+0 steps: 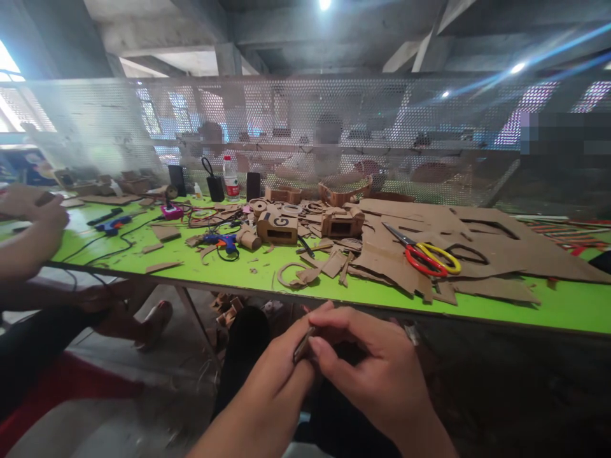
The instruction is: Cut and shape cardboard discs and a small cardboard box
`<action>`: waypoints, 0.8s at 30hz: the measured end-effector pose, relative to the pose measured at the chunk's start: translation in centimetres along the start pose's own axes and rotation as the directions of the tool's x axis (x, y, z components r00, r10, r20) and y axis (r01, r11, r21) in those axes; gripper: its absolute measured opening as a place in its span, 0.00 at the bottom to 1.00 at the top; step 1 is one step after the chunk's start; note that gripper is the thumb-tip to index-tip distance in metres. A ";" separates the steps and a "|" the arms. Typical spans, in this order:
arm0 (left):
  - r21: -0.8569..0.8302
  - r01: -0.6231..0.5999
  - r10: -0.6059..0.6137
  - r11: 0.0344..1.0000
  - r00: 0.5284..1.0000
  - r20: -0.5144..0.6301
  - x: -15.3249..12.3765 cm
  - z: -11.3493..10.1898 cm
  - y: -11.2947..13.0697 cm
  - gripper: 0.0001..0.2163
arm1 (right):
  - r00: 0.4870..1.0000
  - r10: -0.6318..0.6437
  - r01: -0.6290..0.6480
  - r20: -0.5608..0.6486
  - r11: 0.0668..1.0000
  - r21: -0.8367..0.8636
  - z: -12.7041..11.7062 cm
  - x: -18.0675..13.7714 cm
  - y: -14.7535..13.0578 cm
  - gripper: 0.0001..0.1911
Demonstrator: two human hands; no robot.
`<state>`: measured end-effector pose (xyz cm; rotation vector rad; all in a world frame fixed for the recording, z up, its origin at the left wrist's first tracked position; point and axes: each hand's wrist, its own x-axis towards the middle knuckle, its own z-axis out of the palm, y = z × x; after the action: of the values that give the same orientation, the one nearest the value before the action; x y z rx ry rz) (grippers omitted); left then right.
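Now both hands, left hand (279,375) and right hand (377,372), pinch closed on a small cardboard piece (304,345) at six o'clock — best kept steady, fingertips snug.

Scissors (426,256) lie on cardboard sheets (482,248), right of the glue gun (220,241).

A small cardboard piece (304,346) pinched between left hand (281,375) and right hand (377,369) at six o'clock, red-and-yellow scissors (424,254) laid on cardboard sheets (501,248) at two o'clock, green table (229,270) strewn with scraps.
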<state>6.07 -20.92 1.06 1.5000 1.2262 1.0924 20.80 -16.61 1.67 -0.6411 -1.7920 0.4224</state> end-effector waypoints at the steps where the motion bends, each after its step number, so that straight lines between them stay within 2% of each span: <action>1: 0.009 -0.011 0.011 1.000 1.000 0.019 0.0 0.0 0.1 0.22 | 1.000 -0.008 0.008 -0.001 1.000 -0.006 0.0 0.0 0.0 0.08; 4: 0.046 -0.046 0.044 0.998 0.997 0.060 0.0 0.0 -0.1 0.22 | 1.000 -0.014 0.014 0.011 1.000 -0.009 0.1 0.0 0.0 0.07; 10: 0.067 -0.053 0.057 0.996 0.996 -0.066 -0.3 0.2 -1.0 0.21 | 0.999 -0.011 0.010 -0.030 1.000 -0.025 0.7 -0.3 0.0 0.07; 17: 0.068 -0.166 0.168 0.984 0.985 -0.030 0.2 0.6 -0.1 0.21 | 0.990 -0.016 0.007 -0.139 0.998 -0.064 2.0 -1.0 0.4 0.12; 20: 0.091 -0.131 0.134 0.987 0.990 -0.034 0.2 0.5 -0.4 0.22 | 0.988 -0.008 -0.005 -0.156 0.997 -0.083 1.9 -0.9 0.6 0.14; 24: 0.084 -0.046 0.049 0.995 0.998 -0.038 0.2 0.2 -0.4 0.23 | 0.995 0.075 -0.076 -0.067 0.997 -0.006 1.1 -0.7 0.2 0.11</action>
<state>6.24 -20.69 0.63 1.5838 1.2829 1.1200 19.98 -16.79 0.69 -0.7222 -1.7110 0.4399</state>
